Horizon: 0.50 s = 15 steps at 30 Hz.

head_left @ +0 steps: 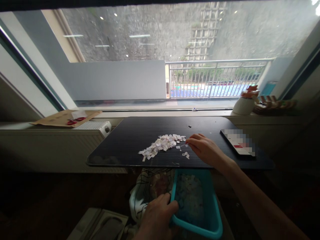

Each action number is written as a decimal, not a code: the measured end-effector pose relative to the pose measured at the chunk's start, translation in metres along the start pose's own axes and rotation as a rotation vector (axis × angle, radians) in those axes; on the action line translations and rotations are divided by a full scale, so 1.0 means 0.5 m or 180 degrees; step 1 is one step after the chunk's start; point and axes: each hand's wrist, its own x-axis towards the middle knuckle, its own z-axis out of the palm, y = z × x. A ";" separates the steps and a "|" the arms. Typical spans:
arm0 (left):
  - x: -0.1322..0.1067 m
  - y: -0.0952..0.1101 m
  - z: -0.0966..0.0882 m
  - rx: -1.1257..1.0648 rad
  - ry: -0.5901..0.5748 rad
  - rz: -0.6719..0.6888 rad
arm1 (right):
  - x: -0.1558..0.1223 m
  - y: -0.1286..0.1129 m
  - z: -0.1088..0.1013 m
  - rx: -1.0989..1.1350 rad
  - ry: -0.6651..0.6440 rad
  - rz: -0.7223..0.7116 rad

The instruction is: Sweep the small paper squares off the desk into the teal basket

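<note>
My left hand (161,211) is closed over the near left rim of a turquoise plastic bin (217,213), which sits below the table edge with many small pale scraps inside it. Over the dark table (140,128), my right hand (206,148) has its fingers pinched together at the right end of a heap of small white paper pieces (162,144). A thin pale paper piece (184,145) shows at those fingertips, partly hidden. Several loose scraps (186,155) lie just below the fingers, apart from the heap.
A tablet or phone with a lit screen (236,141) lies at the table's right. Beyond stand a window sill with a white pot (243,106) and a wooden rack (272,106). Left, red scissors (72,122) rest on brown paper (55,116). A checked bag (136,203) hangs beside the bin.
</note>
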 end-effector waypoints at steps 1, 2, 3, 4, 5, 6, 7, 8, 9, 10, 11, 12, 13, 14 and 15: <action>0.000 0.000 0.001 0.0016 -0.0006 -0.0015 | 0.009 -0.001 0.005 0.0001 -0.0019 -0.0002; 0.000 -0.001 0.002 0.0044 0.0028 -0.0049 | 0.016 -0.002 0.009 -0.0003 -0.0060 -0.0003; 0.000 -0.001 0.003 0.0079 0.0093 -0.0094 | 0.019 -0.001 0.011 -0.0009 -0.0115 -0.0013; -0.001 -0.002 0.004 0.0105 0.0154 -0.0130 | 0.018 -0.001 0.010 -0.0021 -0.0179 -0.0035; -0.001 -0.002 0.005 0.0113 0.0189 -0.0146 | 0.015 0.000 0.007 -0.0033 -0.0246 -0.0070; -0.001 -0.003 0.006 0.0106 0.0205 -0.0137 | 0.007 0.002 0.001 -0.0041 -0.0307 -0.0113; -0.002 -0.004 0.006 0.0081 0.0194 -0.0111 | -0.002 0.004 -0.006 -0.0045 -0.0354 -0.0153; -0.002 -0.005 0.006 0.0049 0.0172 -0.0078 | -0.013 0.006 -0.014 -0.0039 -0.0375 -0.0184; -0.002 -0.005 0.006 0.0019 0.0165 -0.0052 | -0.025 0.009 -0.022 -0.0019 -0.0367 -0.0196; -0.002 -0.006 0.005 -0.0003 0.0178 -0.0038 | -0.036 0.011 -0.029 0.0015 -0.0334 -0.0194; -0.002 -0.006 0.004 -0.0019 0.0195 -0.0030 | -0.046 0.013 -0.035 0.0062 -0.0279 -0.0176; -0.002 -0.006 0.002 -0.0030 0.0199 -0.0030 | -0.054 0.015 -0.038 0.0108 -0.0217 -0.0151; -0.002 -0.006 0.001 -0.0038 0.0193 -0.0030 | -0.061 0.016 -0.041 0.0152 -0.0154 -0.0127; -0.003 -0.006 0.000 -0.0047 0.0183 -0.0026 | -0.066 0.018 -0.042 0.0197 -0.0116 -0.0104; -0.003 -0.007 -0.002 -0.0058 0.0183 -0.0021 | -0.070 0.019 -0.042 0.0245 -0.0109 -0.0086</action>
